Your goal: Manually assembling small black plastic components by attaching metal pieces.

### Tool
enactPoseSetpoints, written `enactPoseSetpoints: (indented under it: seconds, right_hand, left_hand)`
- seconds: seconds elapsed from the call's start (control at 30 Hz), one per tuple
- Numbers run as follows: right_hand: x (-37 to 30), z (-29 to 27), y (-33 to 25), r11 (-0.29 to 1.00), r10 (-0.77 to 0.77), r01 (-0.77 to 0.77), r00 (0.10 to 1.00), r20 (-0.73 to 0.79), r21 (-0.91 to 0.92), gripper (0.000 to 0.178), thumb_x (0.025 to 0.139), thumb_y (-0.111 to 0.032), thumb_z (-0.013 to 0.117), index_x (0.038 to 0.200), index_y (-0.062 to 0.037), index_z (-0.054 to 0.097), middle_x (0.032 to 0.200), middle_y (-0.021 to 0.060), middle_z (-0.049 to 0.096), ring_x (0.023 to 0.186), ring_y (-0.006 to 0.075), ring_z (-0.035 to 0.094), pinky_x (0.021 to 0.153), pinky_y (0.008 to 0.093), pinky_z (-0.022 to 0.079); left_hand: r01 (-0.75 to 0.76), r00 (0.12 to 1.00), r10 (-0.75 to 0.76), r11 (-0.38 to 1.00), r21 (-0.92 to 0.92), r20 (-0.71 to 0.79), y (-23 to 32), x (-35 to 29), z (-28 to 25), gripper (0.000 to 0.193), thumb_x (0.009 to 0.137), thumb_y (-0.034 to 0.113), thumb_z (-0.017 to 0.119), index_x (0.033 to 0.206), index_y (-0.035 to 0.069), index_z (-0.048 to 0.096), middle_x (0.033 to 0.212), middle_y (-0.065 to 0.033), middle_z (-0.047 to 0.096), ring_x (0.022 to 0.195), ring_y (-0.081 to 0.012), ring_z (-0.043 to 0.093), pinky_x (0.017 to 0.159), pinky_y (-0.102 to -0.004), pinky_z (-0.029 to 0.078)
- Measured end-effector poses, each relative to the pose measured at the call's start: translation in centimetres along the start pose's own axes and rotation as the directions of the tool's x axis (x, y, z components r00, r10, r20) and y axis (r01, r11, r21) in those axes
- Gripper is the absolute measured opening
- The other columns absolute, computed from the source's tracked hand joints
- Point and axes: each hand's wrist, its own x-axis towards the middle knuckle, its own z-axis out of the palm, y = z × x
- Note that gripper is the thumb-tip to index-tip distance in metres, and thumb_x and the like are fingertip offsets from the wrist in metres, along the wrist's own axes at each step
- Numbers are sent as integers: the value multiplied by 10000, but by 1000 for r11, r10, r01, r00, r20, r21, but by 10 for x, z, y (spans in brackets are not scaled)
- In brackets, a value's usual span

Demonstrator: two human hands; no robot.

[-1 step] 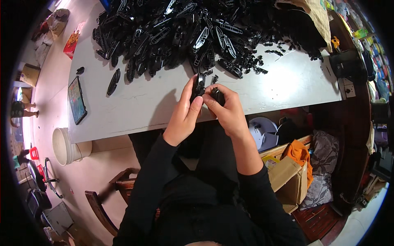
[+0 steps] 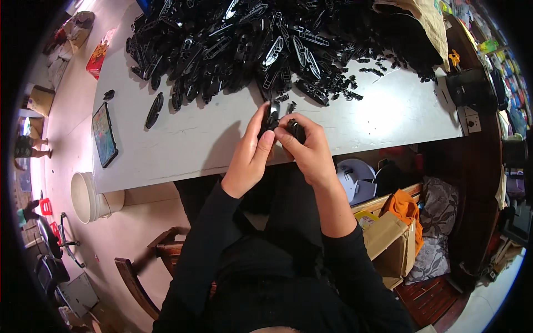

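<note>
My left hand (image 2: 250,158) is closed round a glossy black plastic part (image 2: 272,115), held upright above the table's near side. In the fingers of my right hand (image 2: 311,152) sits a second black piece (image 2: 296,131), mostly covered, so its shape is unclear. The fingertips of both hands meet at the lower end of the left part. Just beyond them a small black fitting (image 2: 291,107) lies on the white table (image 2: 189,150). Behind that spreads a big heap of long black plastic parts (image 2: 239,50), with small black bits (image 2: 350,89) scattered at its right.
A phone (image 2: 104,136) and a loose black part (image 2: 154,111) lie at the table's left. A brown sack (image 2: 422,22) is at the back right. Below stand a pale bucket (image 2: 86,200), a wooden chair (image 2: 139,283) and a cardboard box (image 2: 388,244).
</note>
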Motion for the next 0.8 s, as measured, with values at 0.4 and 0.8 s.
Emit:
enactPoseSetpoints:
  seconds: [0.4, 0.8]
  right_hand:
    - [-25, 5, 14, 900, 164, -182, 983, 80, 396, 173, 802, -130, 683, 784, -55, 528, 594, -41, 501, 474, 21, 408, 424, 172, 286]
    - [30, -29, 0, 885, 29, -100, 987, -161, -454, 224, 800, -233, 622, 841, -22, 557, 677, 103, 602, 640, 203, 603, 543, 297, 460]
  left_hand:
    - [68, 973, -83, 995, 74, 214, 4, -28, -9, 592, 908, 130, 451, 1432, 86, 180, 885, -90, 579, 735, -178, 537, 735, -275, 442]
    - [360, 771, 532, 87, 929, -349, -22, 5, -179, 354, 803, 168, 604, 1122, 45, 514, 1166, -140, 461, 1082, -314, 434, 871, -416, 397]
